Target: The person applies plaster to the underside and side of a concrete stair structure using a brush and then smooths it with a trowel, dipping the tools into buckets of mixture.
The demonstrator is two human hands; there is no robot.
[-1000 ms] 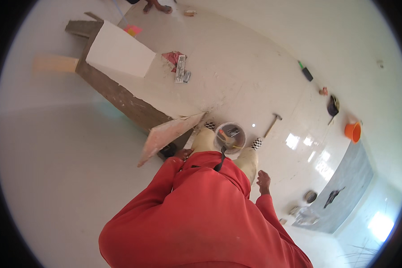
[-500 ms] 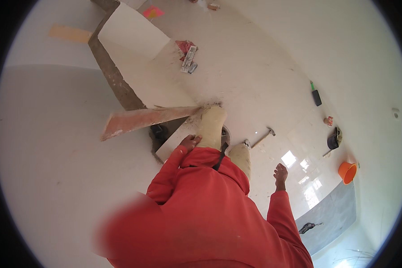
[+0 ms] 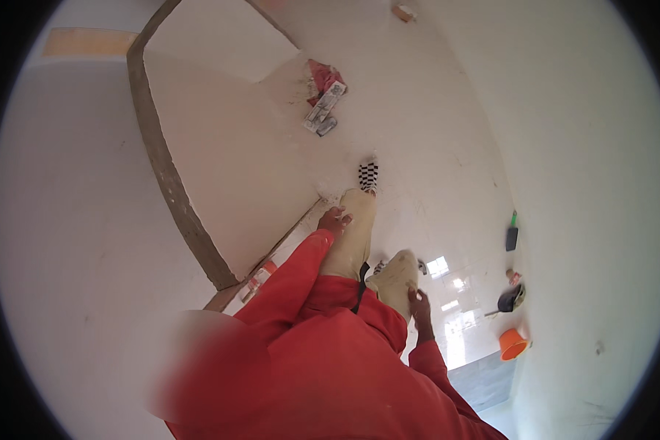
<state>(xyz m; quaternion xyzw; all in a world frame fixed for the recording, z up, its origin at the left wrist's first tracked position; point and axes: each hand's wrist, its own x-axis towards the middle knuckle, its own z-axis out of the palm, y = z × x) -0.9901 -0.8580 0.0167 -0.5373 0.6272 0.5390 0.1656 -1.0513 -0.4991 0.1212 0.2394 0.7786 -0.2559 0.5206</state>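
Observation:
My left hand [image 3: 335, 220] rests against the left leg of my beige trousers [image 3: 356, 235], fingers apart, nothing seen in them. My right hand [image 3: 420, 304] is beside my right thigh, holding nothing that I can see; its fingers look loosely spread at the trouser cloth. A black-and-white checked shoe or sock [image 3: 369, 176] shows on my forward foot. Close to my right knee, a small dark end of the hammer [image 3: 422, 267] peeks out, the rest hidden. By my left forearm lie a reddish board [image 3: 224, 297] and a small red-and-white object [image 3: 259, 279].
A raised white slab [image 3: 213, 132] with a rough grey edge stands to the left. Ahead on the floor are a red cloth or bag [image 3: 324, 79] and a flat trowel-like tool [image 3: 326, 106]. Along the right wall sit a green-handled brush [image 3: 512, 232], a dark container [image 3: 511, 298] and an orange bucket [image 3: 513, 344].
I have stepped forward past the board, and the view has shifted. My right hand has moved in from the side to my right leg. My left hand stays by my left leg.

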